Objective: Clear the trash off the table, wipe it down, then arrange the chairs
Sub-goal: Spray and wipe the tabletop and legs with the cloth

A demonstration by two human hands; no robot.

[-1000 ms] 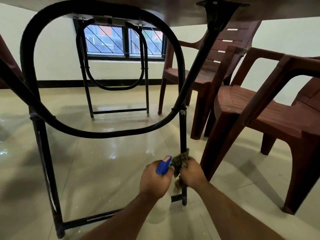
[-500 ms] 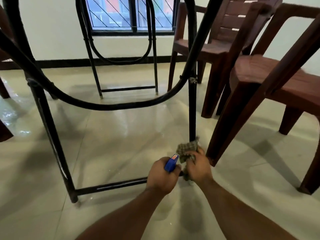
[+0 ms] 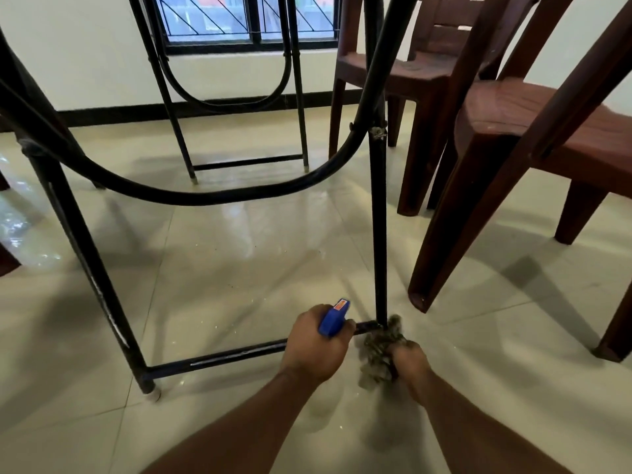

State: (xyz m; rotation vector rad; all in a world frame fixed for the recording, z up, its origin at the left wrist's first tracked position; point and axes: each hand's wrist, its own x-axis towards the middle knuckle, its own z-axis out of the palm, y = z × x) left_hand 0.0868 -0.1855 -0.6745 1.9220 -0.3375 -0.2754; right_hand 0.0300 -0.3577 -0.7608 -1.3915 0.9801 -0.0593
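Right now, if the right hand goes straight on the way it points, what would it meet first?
The foot of the black table leg. The right hand grips a checked cloth that seems to touch it; depth is unclear.

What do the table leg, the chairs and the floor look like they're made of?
Table leg: likely metal tube painted black, judging by the chipped paint and bolted joint. Chairs: moulded brown plastic by the look, dull finish, ribbed seats. Floor: pale glossy tiles, with visible joints and window reflections.
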